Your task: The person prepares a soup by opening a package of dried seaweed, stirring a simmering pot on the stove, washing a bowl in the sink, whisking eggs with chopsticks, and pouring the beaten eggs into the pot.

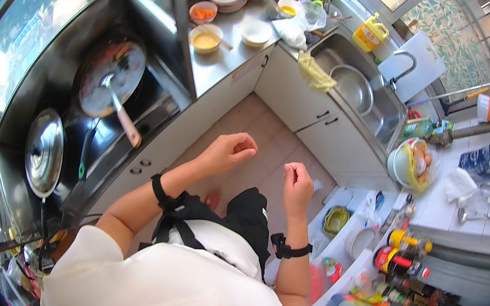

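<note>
My left hand (pixel 230 149) is held in the air over the tiled floor, its fingers curled in towards the thumb with nothing visible in them. Level with it on the right, my right hand (pixel 298 185) is folded into a loose fist and also looks empty. Neither touches anything. To the left of my left hand is the stove, where a frying pan (pixel 132 69) holds food remnants. A metal spatula with a wooden handle (pixel 127 124) rests across that pan's rim. Nearer on the stove sits a metal domed lid (pixel 44 153).
The steel counter (pixel 212 71) carries a bowl of yellow liquid (pixel 206 42), a bowl of orange pieces (pixel 202 14) and a white bowl (pixel 256 32). A metal basin (pixel 352 88) stands in the sink. Shelves of bottles (pixel 392 260) line my right side.
</note>
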{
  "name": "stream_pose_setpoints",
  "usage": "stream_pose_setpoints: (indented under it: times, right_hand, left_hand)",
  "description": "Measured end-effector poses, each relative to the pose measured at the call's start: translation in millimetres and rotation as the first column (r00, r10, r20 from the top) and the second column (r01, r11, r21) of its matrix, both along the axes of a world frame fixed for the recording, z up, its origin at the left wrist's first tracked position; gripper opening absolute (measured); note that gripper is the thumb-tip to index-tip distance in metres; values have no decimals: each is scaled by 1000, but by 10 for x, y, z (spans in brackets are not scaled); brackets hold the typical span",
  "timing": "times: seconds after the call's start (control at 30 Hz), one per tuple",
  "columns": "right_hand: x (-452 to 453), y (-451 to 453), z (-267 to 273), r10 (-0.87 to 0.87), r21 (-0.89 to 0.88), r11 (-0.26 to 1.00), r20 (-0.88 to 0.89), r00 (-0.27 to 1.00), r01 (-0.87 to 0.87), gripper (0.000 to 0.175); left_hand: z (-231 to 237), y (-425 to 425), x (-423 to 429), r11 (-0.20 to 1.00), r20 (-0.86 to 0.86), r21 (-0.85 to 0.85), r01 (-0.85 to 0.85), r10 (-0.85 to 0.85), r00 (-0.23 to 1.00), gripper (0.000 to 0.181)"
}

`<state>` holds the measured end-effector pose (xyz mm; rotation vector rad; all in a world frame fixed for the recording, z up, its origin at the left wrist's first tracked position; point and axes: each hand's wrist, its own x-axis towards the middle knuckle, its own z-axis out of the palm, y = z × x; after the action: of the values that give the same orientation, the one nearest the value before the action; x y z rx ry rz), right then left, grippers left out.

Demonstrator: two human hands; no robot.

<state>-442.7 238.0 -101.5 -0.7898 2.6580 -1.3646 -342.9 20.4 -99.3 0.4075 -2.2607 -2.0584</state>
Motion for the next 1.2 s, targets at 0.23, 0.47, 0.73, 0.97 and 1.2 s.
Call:
stream_pose_setpoints:
  times: [0.23,0.47,0.73,0.97,1.2]
  right_hand:
    - [-1910,-685,-362,81,-54,995,10,997,-80,10]
    - [-3861,-1523,-266,307,-50,951,75,949,-304,7]
    - [-5142,-2146,-277,341,-72,940,106,934,-335,9]
    - [-5775,-2311,-444,287,58,953,135,948,-297,8]
    - [-6514,-2619,-405,138,46,990,-59,989,-135,4]
  left_hand:
    - [-607,-726,-1610,905,52,388,-172,165,985,19]
    - [-1336,-1519,-3144,446,314,691,-568,523,792,37]
    - [-2200,-2299,-4072,58,566,583,-811,687,456,47]
    - [-2550,-2625,-4288,-37,555,461,-887,792,255,65]
    - [-2036,-2693,-4446,135,544,424,-896,752,371,69]
